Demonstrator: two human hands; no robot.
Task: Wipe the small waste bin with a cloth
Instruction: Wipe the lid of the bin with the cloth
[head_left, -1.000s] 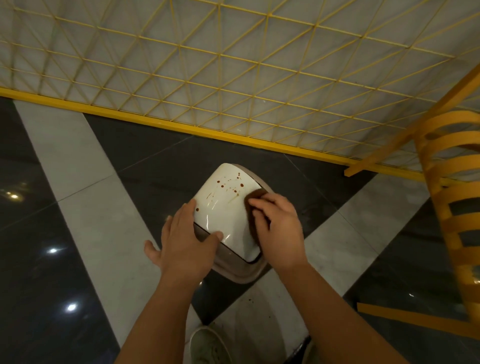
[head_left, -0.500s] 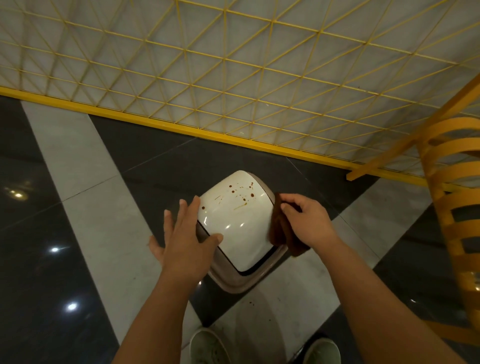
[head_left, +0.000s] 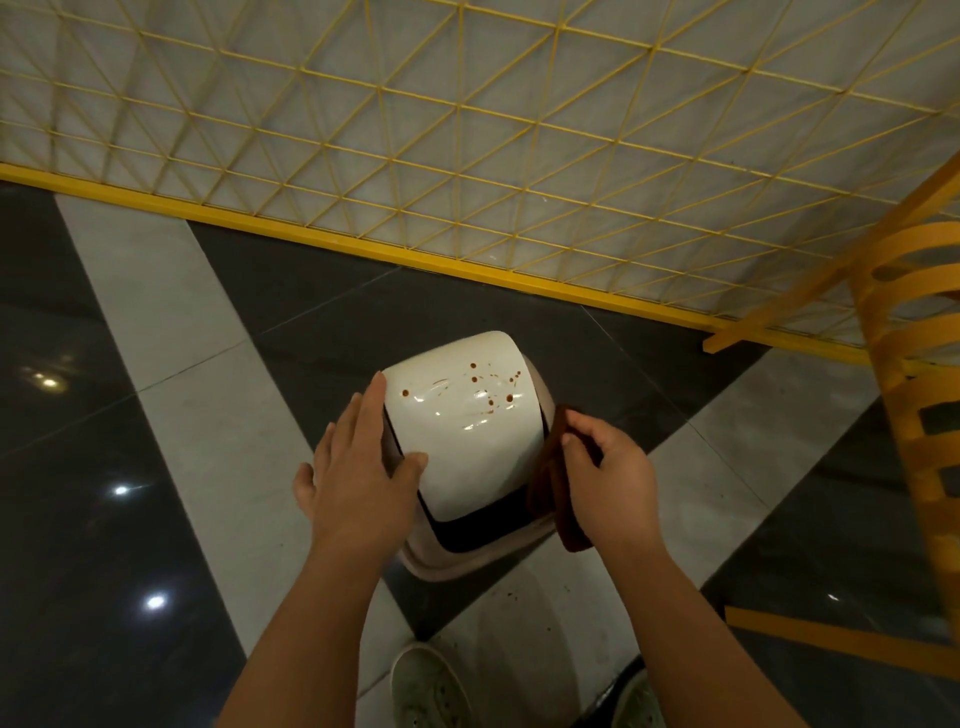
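No writing can be read. The stained white bin (head_left: 462, 431) is steadied on the floor by the left hand (head_left: 358, 467), fingers spread, thumb on its lid. A brown cloth (head_left: 553, 478) is pinched by the right hand (head_left: 608, 478) just beside it.

Open floor on the near and left sides; fence and rack close the far and right sides.

The waste bin (head_left: 467, 441) stands on the floor (head_left: 171, 364) with bare tiles to its left and in front of it, so that side is free to reach through. Behind it, a strip of dark floor lies before the yellow mesh fence (head_left: 467, 156), whose base rail blocks the far side. The orange slatted rack (head_left: 914, 389) stands well to the right. The left hand (head_left: 358, 467) covers the bin's left edge, the right hand (head_left: 608, 478) and brown cloth (head_left: 550, 483) its right edge; the stained lid top between them is uncovered. Two shoes (head_left: 431, 686) sit at the near edge.
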